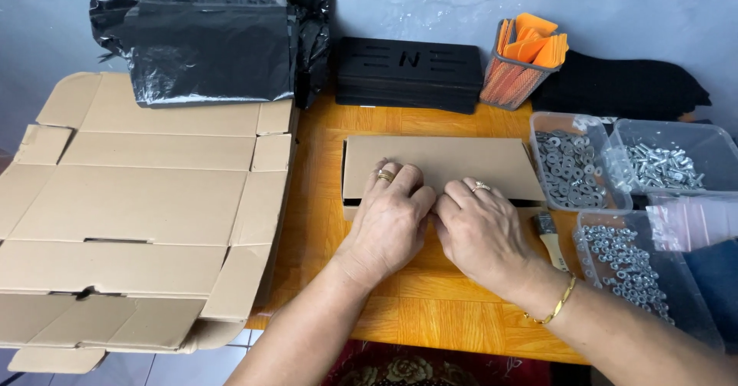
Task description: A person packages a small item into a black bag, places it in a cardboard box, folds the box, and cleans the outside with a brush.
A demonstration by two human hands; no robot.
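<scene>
Front edge of cardboard box (442, 167) hidden under both hands; brush (550, 236) handle behind right wrist; flat cardboard stack (138, 209) cut by left edge.

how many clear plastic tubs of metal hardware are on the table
3, all right of the hands: a clear tub of washers, a clear tub of bolts beside it, and a clear tub of nuts nearest; others may lie offscreen.

Home packing bench; hardware tubs (578, 169), flat cartons (146, 209)

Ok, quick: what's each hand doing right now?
Left hand: flat, pressing on the cardboard box, holding nothing.
Right hand: same, flat on the box's near edge.
</scene>
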